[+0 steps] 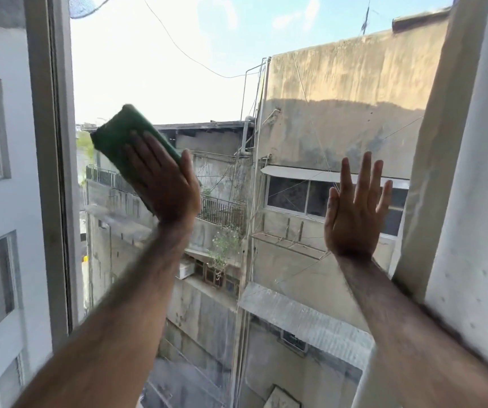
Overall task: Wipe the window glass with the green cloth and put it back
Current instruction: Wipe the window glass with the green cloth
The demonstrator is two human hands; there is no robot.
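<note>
The window glass (222, 92) fills the middle of the view, with buildings and sky behind it. My left hand (163, 178) lies flat on a folded green cloth (119, 134) and presses it against the glass at the left, near the frame. The cloth sticks out up and to the left from under my fingers. My right hand (354, 207) is raised at the right with fingers spread, palm toward the glass, and holds nothing. Whether it touches the glass I cannot tell.
A grey window frame (51, 172) stands upright at the left, with another pane beyond it. A pale wall or frame edge (472, 172) leans in at the right, close to my right forearm.
</note>
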